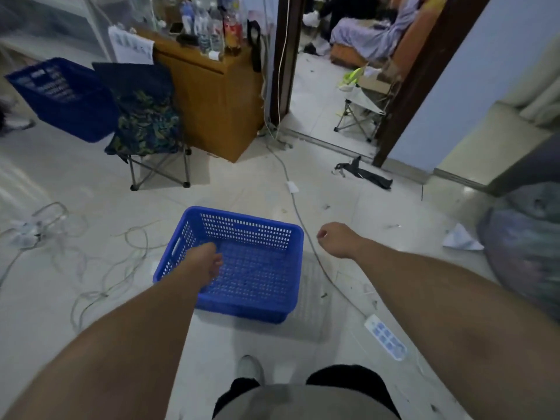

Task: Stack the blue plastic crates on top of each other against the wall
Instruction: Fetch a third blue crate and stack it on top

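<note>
A blue perforated plastic crate (251, 268) hangs tilted just above the tiled floor in the middle of the view, with its shadow on the tiles to its right. My left hand (207, 262) reaches over its near left wall and grips the rim. My right hand (331, 239) floats a little to the right of the crate with its fingers curled and holds nothing. A second, darker blue crate (60, 95) stands tilted and blurred at the far left, beside a folding chair.
A patterned folding chair (148, 122) and a wooden cabinet (218, 98) topped with bottles stand ahead. Loose cables (91, 247) lie at the left. A cord runs to a power strip (385, 338) near my right. An open doorway (327, 95) lies ahead on the right, and a grey bundle (527, 244) sits at the right edge.
</note>
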Motion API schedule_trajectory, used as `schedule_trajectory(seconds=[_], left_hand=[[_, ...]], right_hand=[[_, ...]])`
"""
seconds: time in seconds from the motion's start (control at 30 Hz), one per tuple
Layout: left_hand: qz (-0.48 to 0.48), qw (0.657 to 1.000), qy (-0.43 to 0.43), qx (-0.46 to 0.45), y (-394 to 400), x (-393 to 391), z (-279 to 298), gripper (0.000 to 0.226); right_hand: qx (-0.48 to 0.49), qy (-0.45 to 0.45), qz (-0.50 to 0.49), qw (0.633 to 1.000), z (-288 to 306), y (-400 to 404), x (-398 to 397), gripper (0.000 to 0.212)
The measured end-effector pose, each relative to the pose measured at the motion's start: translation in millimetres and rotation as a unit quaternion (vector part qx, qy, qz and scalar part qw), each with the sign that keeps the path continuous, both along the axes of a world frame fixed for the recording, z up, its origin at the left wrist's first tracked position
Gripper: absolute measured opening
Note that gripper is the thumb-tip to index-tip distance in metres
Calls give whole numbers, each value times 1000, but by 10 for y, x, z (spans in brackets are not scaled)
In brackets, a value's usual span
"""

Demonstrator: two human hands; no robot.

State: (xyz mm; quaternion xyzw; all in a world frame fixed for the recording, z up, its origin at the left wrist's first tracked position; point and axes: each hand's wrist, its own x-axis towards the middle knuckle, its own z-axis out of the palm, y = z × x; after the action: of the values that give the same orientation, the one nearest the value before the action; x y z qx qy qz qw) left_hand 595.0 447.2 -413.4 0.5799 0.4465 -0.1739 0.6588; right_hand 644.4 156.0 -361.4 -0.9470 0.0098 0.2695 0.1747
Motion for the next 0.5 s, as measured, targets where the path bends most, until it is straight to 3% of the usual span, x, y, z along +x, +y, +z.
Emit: schedule_trajectory(seconds=[0.1, 0.27, 0.5], left_hand=[[-5, 1000, 1, -21, -10, 463, -53, 10], [54, 998, 39, -21, 142, 963, -463, 19], [237, 960, 148, -20, 321, 1042, -1500, 10]], right_hand=[[2, 20, 40, 999, -70, 179, 560, 29], [43, 50, 52, 996, -507, 593, 1567, 32], [38, 161, 99, 981, -1981, 1187, 2791, 24]])
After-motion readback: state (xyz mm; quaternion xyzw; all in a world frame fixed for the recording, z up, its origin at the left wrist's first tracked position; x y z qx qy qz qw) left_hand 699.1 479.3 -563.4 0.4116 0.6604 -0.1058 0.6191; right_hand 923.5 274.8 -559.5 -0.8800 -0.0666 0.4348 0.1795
